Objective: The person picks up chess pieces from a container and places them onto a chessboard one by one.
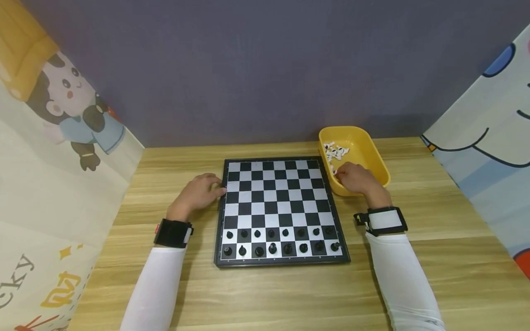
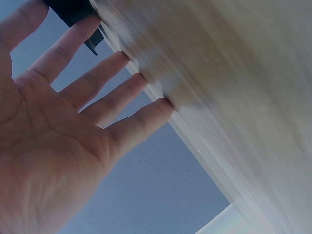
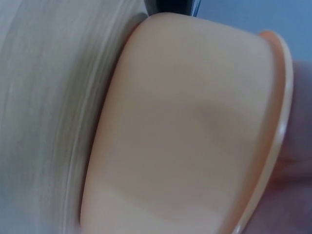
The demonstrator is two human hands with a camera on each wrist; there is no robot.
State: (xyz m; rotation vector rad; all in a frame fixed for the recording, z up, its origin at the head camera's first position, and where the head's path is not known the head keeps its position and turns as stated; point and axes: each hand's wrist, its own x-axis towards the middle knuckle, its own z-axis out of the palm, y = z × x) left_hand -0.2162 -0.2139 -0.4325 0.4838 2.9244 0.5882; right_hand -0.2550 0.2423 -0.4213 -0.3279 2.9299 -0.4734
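Currently, the white chess pieces point(image 1: 338, 152) lie loose along the left side of the yellow bin point(image 1: 360, 142), mostly toward its far end, a few close to my fingertips. No common long axis among them; the bin's own runs away from me, roughly along the board's right edge. My right hand point(image 1: 357, 178) is clearly the nearer: it reaches over the near part of the bin, with the main cluster beyond it and slightly left. Its fingertips are hidden; cannot tell whether they pinch a piece. The chessboard point(image 1: 263, 195) sits just left of the bin, so pieces-to-squares is a leftward relation. Two rows of black pieces point(image 1: 272, 248) occupy the side nearest me; the far rows are bare. Hands well apart: my left hand point(image 1: 199, 192) touches the board's left edge, fingers extended and relaxed, holding nothing.
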